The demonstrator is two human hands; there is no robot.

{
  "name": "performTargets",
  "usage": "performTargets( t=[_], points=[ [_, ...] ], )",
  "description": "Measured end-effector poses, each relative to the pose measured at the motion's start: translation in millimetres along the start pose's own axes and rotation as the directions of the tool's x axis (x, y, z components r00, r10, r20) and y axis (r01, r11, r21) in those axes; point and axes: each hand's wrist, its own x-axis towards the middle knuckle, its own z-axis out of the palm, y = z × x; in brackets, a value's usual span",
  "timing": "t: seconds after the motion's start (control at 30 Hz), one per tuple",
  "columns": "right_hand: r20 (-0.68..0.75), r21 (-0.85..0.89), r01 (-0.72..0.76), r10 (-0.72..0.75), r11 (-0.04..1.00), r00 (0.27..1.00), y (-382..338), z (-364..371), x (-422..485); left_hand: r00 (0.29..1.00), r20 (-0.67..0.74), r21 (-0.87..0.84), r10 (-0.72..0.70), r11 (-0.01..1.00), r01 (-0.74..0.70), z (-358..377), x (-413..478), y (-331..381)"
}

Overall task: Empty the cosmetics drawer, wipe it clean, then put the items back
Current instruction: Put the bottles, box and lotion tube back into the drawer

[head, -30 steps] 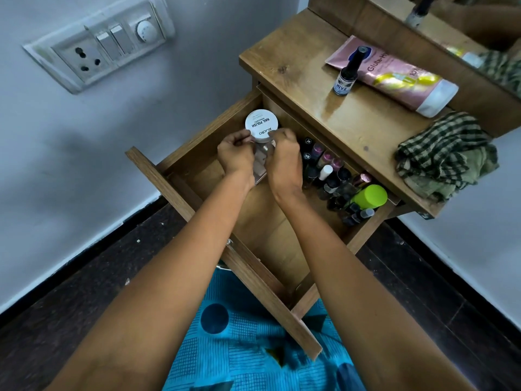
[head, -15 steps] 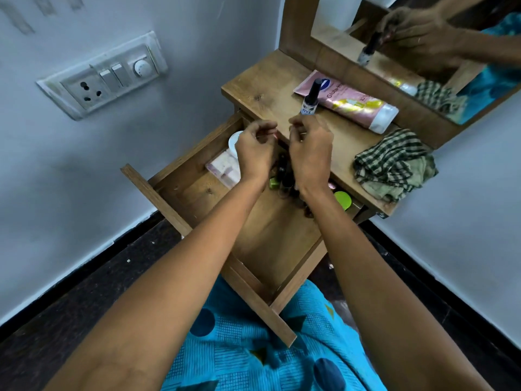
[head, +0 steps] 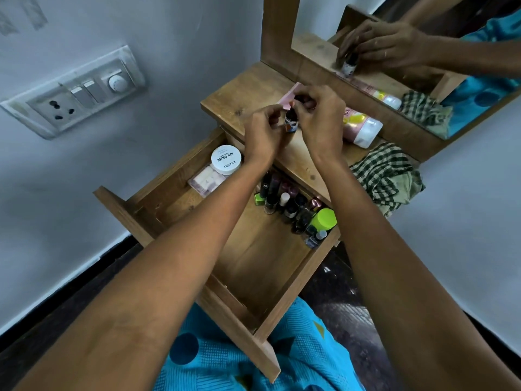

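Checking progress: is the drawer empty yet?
No, a white jar and a cluster of small bottles lie in the drawer.

Right hand (head: 321, 122) gripping small bottle (head: 291, 124), left hand (head: 262, 134) beside, drawer (head: 262, 263) open

Left arm: bare, stretched forward, wrist straight. Left hand (head: 260, 131): back toward the camera, fingers curled, thumb and fingertips drawn together just beside a small bottle (head: 291, 124); contact cannot be told. Right arm: bare, stretched forward, apart from the left at the elbow, closing in at the wrist. Right hand (head: 320, 119): back upward, fingers curled over the small bottle's top, pinching it
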Motion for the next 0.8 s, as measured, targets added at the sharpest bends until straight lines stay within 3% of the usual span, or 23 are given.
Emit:
performTargets(
  t=[0.43, 0.8],
  points=[
    [0.132, 0.132, 0.046, -0.064, 0.99, 0.989, -17.7, -14.0, -16.0, 0.994, -0.058, 0.011, 0.094, 0.996, -0.094, -24.2, -23.8, -3.1],
    [0.295, 0.105, 0.078, -0.106, 0.991, 0.95, -27.8, 6.0, -56.3, 0.998, -0.05, 0.022, 0.036, 0.999, -0.035, -62.7, -57.5, -40.8]
  ],
)
